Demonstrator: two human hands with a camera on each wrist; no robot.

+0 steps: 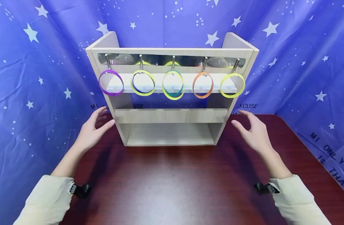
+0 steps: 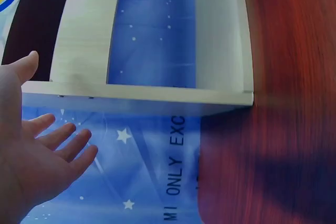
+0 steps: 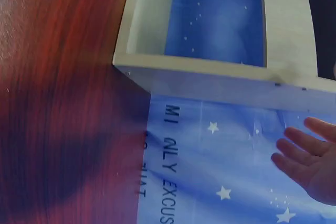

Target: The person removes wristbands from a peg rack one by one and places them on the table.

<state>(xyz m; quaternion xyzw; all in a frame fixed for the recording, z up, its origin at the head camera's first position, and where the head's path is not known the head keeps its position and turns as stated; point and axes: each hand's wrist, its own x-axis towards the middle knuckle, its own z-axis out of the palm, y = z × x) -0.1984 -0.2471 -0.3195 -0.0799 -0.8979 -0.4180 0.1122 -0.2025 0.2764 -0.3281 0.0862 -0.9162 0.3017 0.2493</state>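
A pale wooden rack (image 1: pixel 172 116) stands on the dark red table, with a metal strip of hooks along its upper front. Rings hang from the hooks: a purple ring (image 1: pixel 99 82) at far left, then a yellow ring (image 1: pixel 153 82) with a dark blue one, a yellow ring (image 1: pixel 163 86) with a green one, an orange ring (image 1: pixel 194 86), and a yellow ring (image 1: pixel 243 86) at far right. My left hand (image 1: pixel 90 129) is beside the rack's left side, thumb and fingers spread, holding nothing. On the opposite side my right hand (image 1: pixel 256 132) is likewise spread and holds nothing.
The reddish wooden table (image 1: pixel 172 178) extends in front of the rack. A blue curtain (image 1: pixel 166 25) with white stars and printed lettering surrounds the back and sides. Black wrist devices (image 1: pixel 81 190) sit at both cuffs.
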